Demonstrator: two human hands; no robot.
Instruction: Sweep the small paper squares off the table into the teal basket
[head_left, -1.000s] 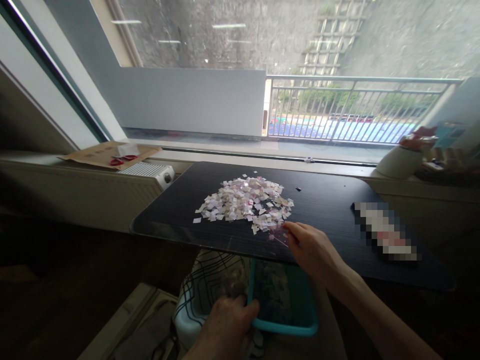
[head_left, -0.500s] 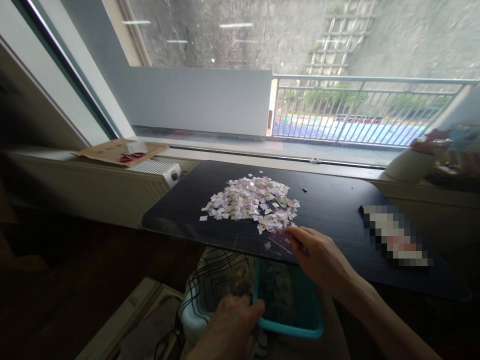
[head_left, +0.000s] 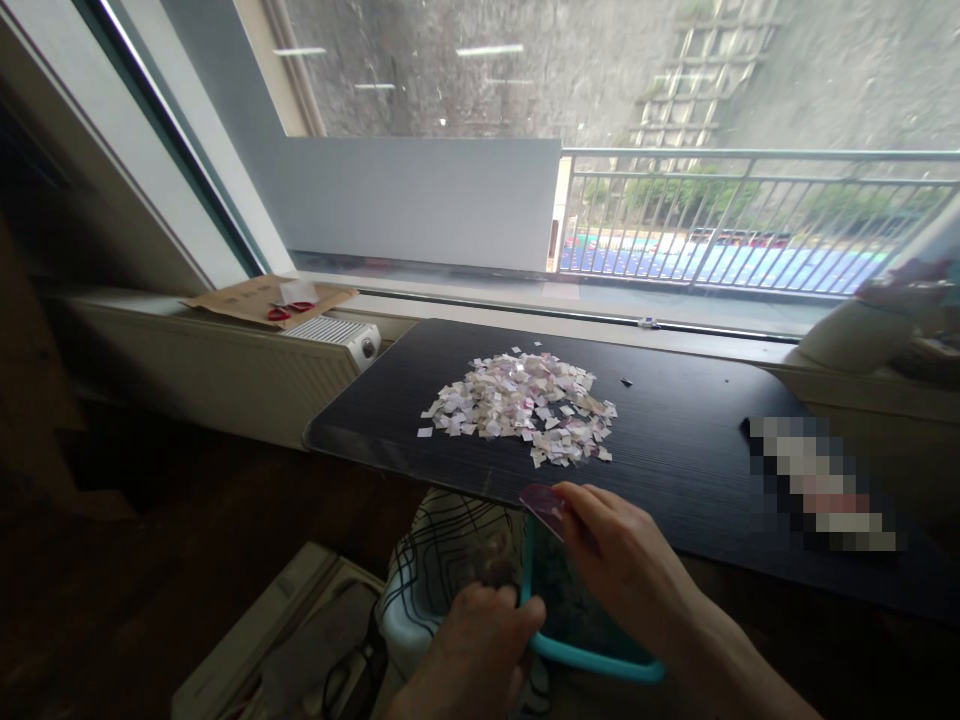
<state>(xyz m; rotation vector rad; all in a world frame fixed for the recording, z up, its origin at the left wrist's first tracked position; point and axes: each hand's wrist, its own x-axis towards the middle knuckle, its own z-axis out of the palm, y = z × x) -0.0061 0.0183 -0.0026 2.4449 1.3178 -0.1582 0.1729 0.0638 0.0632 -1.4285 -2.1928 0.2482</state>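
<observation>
A heap of small, mostly white paper pieces (head_left: 517,395) lies on the dark table (head_left: 675,420). My right hand (head_left: 619,540) pinches a thin, purplish, see-through card (head_left: 541,505) at the table's front edge, just above a teal plastic bin (head_left: 600,662). The card is tilted and apart from the heap. Below the tabletop, my left hand (head_left: 484,640) is closed on the bin's left rim, thumb over the edge. My right hand and forearm hide part of the bin, and its contents are too dark to make out.
A blurred-out flat object (head_left: 825,480) lies on the table's right side. Red-handled scissors (head_left: 289,311) rest on a brown envelope (head_left: 247,298) above the radiator (head_left: 345,350). A light stool (head_left: 409,610) with black-lined cloth stands left of the bin.
My right hand has drawn the card from beside the heap to the front edge, over the bin. A small loose scrap near that edge no longer shows. My left hand stays on the rim.
</observation>
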